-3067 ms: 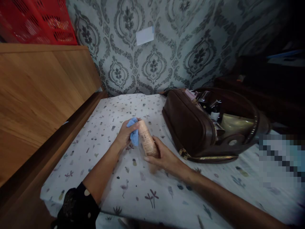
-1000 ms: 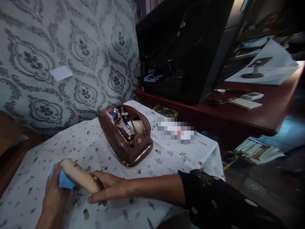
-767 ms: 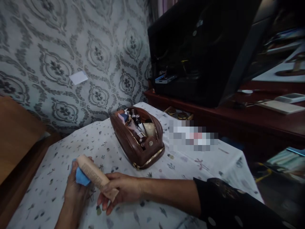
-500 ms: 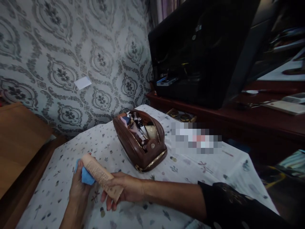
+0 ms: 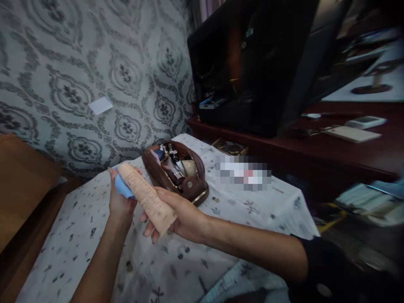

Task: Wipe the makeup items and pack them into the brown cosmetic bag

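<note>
My right hand (image 5: 179,214) grips the lower end of a long beige tube (image 5: 145,197) that slants up to the left above the table. My left hand (image 5: 119,201) is closed on a small blue cloth (image 5: 122,187) pressed against the tube's upper end. Behind the tube lies an open brown toiletry bag (image 5: 192,187) with several small bottles and tubes standing inside it.
The table wears a white cloth with small prints (image 5: 78,227). A wooden board (image 5: 22,185) runs along its left side. A dark red sideboard (image 5: 315,151) with a large black box (image 5: 252,63) stands to the right. Patterned wallpaper (image 5: 94,63) rises behind.
Both hands have lifted the tube and cloth higher and a little toward the bag. The view has swung from the left side of the table round to the right.
</note>
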`<state>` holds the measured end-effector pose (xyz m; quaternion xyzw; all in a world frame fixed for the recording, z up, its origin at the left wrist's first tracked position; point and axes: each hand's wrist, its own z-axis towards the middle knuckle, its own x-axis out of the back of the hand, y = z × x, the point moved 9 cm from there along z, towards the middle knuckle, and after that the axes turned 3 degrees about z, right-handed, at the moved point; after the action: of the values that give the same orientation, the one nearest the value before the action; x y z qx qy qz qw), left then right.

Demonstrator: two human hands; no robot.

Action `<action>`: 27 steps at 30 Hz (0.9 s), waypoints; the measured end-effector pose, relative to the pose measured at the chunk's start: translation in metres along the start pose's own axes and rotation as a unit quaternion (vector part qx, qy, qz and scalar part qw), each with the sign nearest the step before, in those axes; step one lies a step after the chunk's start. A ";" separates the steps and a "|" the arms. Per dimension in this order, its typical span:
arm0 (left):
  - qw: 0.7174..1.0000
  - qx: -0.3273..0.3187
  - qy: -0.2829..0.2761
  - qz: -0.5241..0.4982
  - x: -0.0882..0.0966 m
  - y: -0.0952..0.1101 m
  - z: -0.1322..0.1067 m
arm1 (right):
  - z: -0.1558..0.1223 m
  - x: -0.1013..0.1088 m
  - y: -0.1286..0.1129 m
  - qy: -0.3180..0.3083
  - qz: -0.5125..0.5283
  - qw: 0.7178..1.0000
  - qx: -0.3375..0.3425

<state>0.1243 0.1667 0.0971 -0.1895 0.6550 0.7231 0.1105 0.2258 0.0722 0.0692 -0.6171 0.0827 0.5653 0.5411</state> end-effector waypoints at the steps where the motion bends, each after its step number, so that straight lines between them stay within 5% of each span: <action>1: 1.000 0.012 0.000 0.016 -0.007 -0.003 -0.003 | -0.004 -0.001 -0.001 0.000 0.021 1.000 -0.011; 5: 0.998 0.059 -0.007 0.013 -0.028 -0.016 -0.014 | -0.020 -0.001 -0.003 0.034 0.107 0.992 -0.065; 15: 0.996 0.007 -0.085 -0.011 -0.058 -0.011 -0.021 | -0.034 0.002 -0.007 0.064 0.175 0.979 -0.088; 21: 0.997 -0.020 -0.072 -0.008 -0.057 0.002 -0.015 | -0.039 0.015 -0.017 0.104 -0.002 0.995 0.011; 27: 0.996 -0.060 -0.059 0.012 -0.059 0.010 -0.008 | -0.062 0.015 -0.052 0.194 -0.286 0.930 0.126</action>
<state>0.1750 0.1625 0.1303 -0.1453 0.6050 0.7722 0.1289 0.3058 0.0539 0.0737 -0.6389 0.0767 0.2405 0.7267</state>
